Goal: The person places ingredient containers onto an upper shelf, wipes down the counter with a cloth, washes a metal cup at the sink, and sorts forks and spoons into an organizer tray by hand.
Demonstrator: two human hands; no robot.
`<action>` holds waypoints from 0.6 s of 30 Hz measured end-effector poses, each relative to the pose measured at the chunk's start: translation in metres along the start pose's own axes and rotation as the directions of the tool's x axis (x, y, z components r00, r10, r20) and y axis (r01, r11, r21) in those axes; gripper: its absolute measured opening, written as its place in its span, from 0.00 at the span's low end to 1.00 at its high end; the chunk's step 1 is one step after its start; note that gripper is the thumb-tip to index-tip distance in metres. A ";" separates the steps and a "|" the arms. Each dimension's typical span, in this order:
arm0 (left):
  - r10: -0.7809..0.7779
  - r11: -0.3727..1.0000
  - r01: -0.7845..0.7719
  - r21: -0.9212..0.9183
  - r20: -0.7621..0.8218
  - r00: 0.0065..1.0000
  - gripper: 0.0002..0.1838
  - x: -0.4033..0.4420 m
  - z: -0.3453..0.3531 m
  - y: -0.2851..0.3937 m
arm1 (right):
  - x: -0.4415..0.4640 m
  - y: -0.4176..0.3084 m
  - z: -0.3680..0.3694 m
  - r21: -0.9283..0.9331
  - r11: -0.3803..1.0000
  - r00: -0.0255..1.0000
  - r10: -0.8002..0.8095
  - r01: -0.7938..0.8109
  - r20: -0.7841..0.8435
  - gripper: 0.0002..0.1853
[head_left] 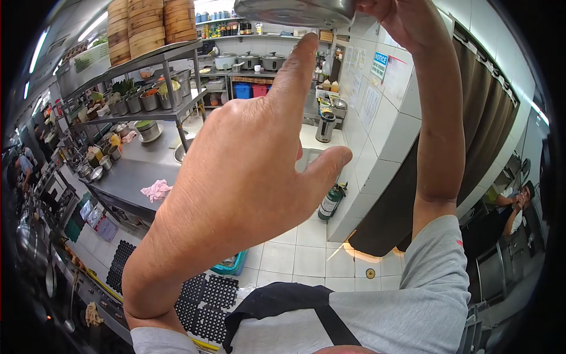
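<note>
My left hand point(253, 153) is raised large in the middle of the view, its index finger stretched up and its thumb pointing right, with nothing in it that I can see. The index fingertip is just under a shiny metal pan or bowl point(295, 13) at the top edge; whether it touches is unclear. My right hand point(407, 20) is raised at the top right, its fingers at the right end of the metal vessel, gripping its edge. The vessel's upper part is cut off by the frame.
A steel shelf point(135, 112) with pots and bamboo steamers point(135, 26) stands at left above a counter with a pink cloth point(156, 190). Right are a tiled wall point(383, 130), a dark curtain point(466, 118) and a person point(507, 212). A fire extinguisher point(331, 202) stands by the wall.
</note>
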State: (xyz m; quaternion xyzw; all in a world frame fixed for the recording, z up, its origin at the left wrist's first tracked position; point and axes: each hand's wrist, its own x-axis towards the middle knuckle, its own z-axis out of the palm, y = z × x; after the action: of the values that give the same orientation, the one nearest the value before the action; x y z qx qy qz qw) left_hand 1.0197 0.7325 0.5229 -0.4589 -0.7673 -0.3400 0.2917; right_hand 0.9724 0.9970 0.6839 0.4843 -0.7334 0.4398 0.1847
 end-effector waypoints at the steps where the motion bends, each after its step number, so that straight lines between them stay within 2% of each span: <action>1: 0.009 1.000 -0.009 0.025 0.004 1.000 0.53 0.001 0.001 0.001 | 0.001 -0.001 0.003 -0.024 1.000 1.000 -0.012 0.012 -0.019 0.30; 8: 0.124 0.989 -0.118 0.084 -0.067 0.990 0.51 0.020 0.003 0.000 | 0.005 -0.003 0.007 -0.074 0.996 0.998 -0.055 0.053 -0.026 0.31; 18: 0.058 0.996 -0.060 0.065 0.024 0.998 0.51 0.009 -0.002 0.010 | 0.000 -0.012 0.006 -0.073 0.997 1.000 -0.018 0.019 0.020 0.33</action>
State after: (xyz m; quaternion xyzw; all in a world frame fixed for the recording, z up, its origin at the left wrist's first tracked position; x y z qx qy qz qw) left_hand 1.0255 0.7392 0.5336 -0.4753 -0.7673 -0.3009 0.3079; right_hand 0.9837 0.9897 0.6863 0.4880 -0.7464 0.4061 0.1994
